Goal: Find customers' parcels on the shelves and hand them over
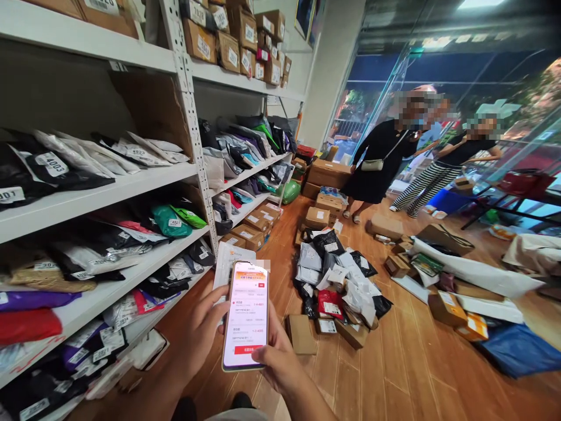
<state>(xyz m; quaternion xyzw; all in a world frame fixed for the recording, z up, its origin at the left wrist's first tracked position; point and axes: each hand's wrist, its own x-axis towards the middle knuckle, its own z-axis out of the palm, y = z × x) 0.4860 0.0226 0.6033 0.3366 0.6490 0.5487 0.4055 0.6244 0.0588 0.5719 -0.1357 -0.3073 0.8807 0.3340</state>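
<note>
Both on smartphone (245, 316): left hand (201, 330) cradling, right hand (277, 358) pinching edge. Shelves (109, 187) 9 o'clock stocked, parcel pile (339, 280) 1 o'clock unshelved lol

**Bare arms, dark shoes, a strip of pale cloth**

On my feed, both forearms run bare from the lower edge of the view up to the wrists. The left hand (205, 328) and the right hand (278, 358) are bare as well. The left forearm lies in shadow and the right one is better lit. Below them I make out two dark, rounded shoe toes (184, 410). Beside these is a strip of light grey-beige cloth (239, 416), but I cannot tell which garment it belongs to.
</note>
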